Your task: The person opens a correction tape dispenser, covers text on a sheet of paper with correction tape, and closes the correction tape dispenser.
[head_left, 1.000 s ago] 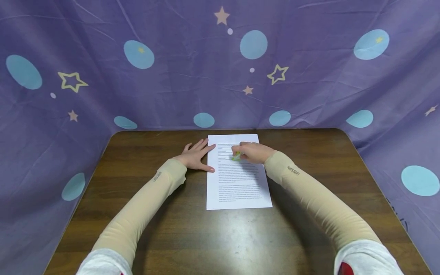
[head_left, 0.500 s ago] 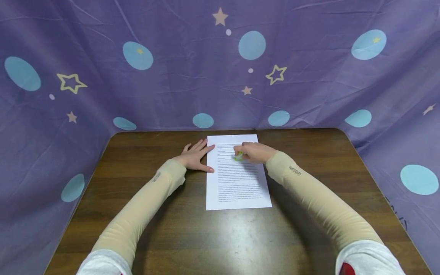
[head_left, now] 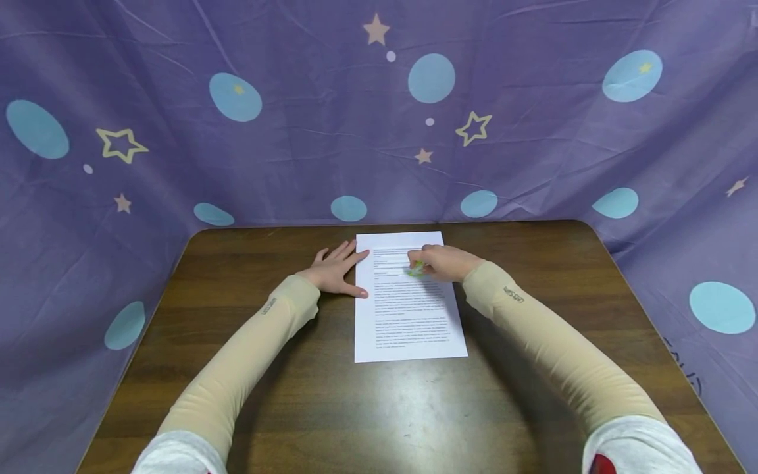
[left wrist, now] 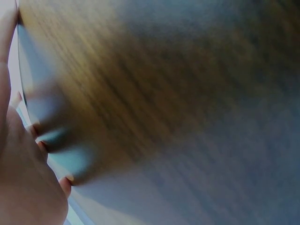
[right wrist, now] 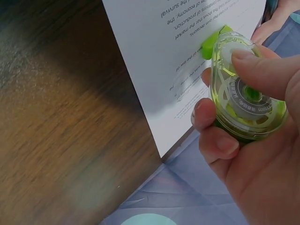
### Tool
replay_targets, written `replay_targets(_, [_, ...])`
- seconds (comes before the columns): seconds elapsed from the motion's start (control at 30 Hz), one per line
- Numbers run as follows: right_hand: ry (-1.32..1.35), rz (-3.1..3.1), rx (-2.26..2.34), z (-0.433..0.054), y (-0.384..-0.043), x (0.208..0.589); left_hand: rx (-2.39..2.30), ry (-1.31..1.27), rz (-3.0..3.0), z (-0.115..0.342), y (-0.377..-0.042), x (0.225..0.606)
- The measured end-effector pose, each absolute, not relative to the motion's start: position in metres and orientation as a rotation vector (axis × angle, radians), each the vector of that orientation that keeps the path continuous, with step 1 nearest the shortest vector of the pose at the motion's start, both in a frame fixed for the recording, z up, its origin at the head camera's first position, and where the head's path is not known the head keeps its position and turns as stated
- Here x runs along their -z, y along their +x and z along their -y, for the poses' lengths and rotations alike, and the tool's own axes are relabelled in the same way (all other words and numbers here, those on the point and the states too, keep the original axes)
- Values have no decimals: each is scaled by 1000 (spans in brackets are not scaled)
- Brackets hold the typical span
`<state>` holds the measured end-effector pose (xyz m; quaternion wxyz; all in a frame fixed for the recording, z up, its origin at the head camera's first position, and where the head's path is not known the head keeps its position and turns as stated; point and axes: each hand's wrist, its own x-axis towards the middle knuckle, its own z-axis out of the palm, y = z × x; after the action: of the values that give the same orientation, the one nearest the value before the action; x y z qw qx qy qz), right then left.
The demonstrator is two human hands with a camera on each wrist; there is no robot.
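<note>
A printed sheet of paper lies flat on the wooden table. My left hand is spread at its left edge, with thumb and forefinger tips resting on the margin. In the left wrist view, that hand shows at the left side with its fingers extended. My right hand grips a clear and green correction tape over the upper part of the text. The right wrist view shows the thumb pressed on its side and fingers curled beneath. Its green tip is right at the printed lines.
The dark wooden table extends around the sheet on all sides. Behind and beside it hangs a purple curtain with stars and blue spots. Beige sleeves cover both forearms.
My right hand has slid a little to the right across the page with the correction tape in its grip. The left hand stays in place on the sheet's edge.
</note>
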<state>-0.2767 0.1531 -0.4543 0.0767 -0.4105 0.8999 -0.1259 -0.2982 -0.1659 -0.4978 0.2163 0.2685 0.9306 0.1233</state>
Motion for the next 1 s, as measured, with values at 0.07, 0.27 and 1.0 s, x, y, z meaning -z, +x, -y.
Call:
replay_targets(0.07, [-1206, -2699, 368, -154, -276, 453, -343, 743, -2577, 166, -298, 498])
replay_targets(0.27, [-1157, -2703, 348, -156, -274, 450, -344, 746, -2582, 165, -299, 498])
replay_targets(1.0, [-1101, -2704, 324, -174, -273, 449, -328, 738, -2580, 165, -301, 502])
